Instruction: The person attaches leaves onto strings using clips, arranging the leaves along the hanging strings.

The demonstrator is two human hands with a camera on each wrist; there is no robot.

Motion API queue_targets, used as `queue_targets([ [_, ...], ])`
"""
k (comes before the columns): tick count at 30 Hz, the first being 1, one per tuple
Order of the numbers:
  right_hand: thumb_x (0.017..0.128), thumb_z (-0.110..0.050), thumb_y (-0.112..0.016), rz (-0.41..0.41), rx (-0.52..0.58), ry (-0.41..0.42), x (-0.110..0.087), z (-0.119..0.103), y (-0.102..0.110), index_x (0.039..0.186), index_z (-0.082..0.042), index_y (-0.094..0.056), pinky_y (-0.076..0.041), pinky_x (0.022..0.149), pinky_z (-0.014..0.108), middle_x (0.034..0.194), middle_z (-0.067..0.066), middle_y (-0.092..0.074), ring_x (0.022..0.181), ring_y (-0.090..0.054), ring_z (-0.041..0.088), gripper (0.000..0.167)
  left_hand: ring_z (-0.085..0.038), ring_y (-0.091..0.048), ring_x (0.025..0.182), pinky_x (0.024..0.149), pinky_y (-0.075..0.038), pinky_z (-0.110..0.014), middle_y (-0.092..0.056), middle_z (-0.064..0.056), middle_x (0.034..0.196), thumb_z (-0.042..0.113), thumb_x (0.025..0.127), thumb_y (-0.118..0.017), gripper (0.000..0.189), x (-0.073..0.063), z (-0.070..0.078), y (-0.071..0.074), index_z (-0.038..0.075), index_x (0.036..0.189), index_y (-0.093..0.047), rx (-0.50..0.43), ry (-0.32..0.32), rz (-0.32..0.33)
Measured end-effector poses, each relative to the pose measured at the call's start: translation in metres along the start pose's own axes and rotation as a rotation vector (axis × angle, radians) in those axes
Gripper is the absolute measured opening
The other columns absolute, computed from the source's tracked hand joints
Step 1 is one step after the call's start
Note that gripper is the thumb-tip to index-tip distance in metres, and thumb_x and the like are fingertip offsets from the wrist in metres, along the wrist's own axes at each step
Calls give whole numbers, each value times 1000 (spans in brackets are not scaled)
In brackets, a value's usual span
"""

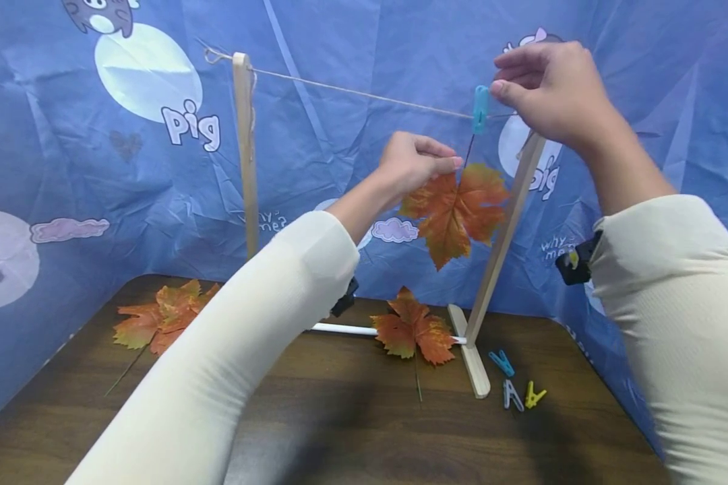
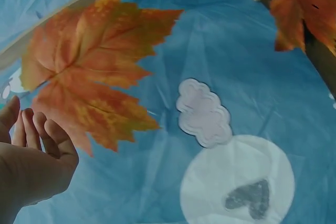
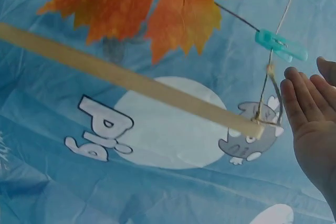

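Observation:
An orange maple leaf point(image 1: 458, 209) hangs by its stem from a turquoise clothespin point(image 1: 480, 109), which is clipped on a thin string point(image 1: 364, 94). My left hand point(image 1: 414, 160) is at the leaf's upper left, fingertips close to the stem. In the left wrist view that hand point(image 2: 39, 156) has its fingers loosely bent and the thumb apart; no grip on the leaf shows. Just right of the clothespin, my right hand point(image 1: 561, 87) is raised. The right wrist view shows this hand point(image 3: 315, 114) with fingers extended, apart from the clothespin point(image 3: 281, 44).
Wooden posts point(image 1: 247, 155) hold the string, with a white bar point(image 1: 346, 329) low between them. On the brown table point(image 1: 352, 417) lie a single leaf point(image 1: 414, 327) and several overlapping leaves point(image 1: 170, 313). Blue point(image 1: 501, 363), grey point(image 1: 512, 395) and yellow clothespins point(image 1: 534, 395) lie by the right foot.

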State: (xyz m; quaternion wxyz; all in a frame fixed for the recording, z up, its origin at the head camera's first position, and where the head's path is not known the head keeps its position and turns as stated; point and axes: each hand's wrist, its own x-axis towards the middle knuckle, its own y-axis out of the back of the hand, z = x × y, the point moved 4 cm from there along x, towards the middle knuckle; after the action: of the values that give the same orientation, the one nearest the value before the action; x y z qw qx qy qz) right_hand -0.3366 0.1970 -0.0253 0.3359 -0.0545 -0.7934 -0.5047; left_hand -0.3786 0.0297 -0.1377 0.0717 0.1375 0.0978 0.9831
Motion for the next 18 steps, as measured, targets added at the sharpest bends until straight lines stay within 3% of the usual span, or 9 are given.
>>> queue_targets([
  [3, 104, -32, -60, 32, -7, 33, -7, 3, 6, 141, -8, -62, -48, 91, 22, 132, 18, -67, 113, -67, 11, 44, -13, -67, 97, 86, -53, -31, -75, 4, 99, 23, 90, -82, 13, -4, -11, 4, 13, 98, -79, -5, 17, -15],
  [7, 103, -33, -61, 70, -27, 54, -19, 9, 15, 140, -8, -62, -48, 99, 21, 132, 17, -67, 112, -67, 7, 44, -16, -68, 99, 84, -51, -37, -76, 2, 97, 23, 90, -82, 13, -10, -28, 13, 13, 97, -78, -25, 37, -31],
  [12, 104, -33, -60, 136, -79, 61, -42, 22, 23, 144, -11, -60, -41, 108, 21, 137, 13, -65, 127, -62, 26, 45, -20, -68, 101, 78, -51, -34, -76, 2, 100, 26, 91, -81, 15, -20, -54, 25, 14, 100, -78, 19, 38, -59],
  [16, 104, -31, -60, 207, -121, 76, -64, 34, 27, 146, -11, -57, -38, 110, 20, 138, 14, -64, 128, -60, 33, 46, -24, -67, 101, 77, -52, -33, -75, 0, 101, 28, 92, -80, 17, -29, -75, 31, 15, 103, -78, 80, 26, -87],
  [18, 104, -29, -61, 239, -123, 88, -75, 42, 28, 144, -9, -59, -38, 107, 16, 135, 17, -66, 126, -62, 12, 45, -25, -65, 102, 80, -53, -35, -73, -2, 102, 28, 93, -79, 18, -33, -86, 32, 15, 104, -78, 109, 20, -103],
])
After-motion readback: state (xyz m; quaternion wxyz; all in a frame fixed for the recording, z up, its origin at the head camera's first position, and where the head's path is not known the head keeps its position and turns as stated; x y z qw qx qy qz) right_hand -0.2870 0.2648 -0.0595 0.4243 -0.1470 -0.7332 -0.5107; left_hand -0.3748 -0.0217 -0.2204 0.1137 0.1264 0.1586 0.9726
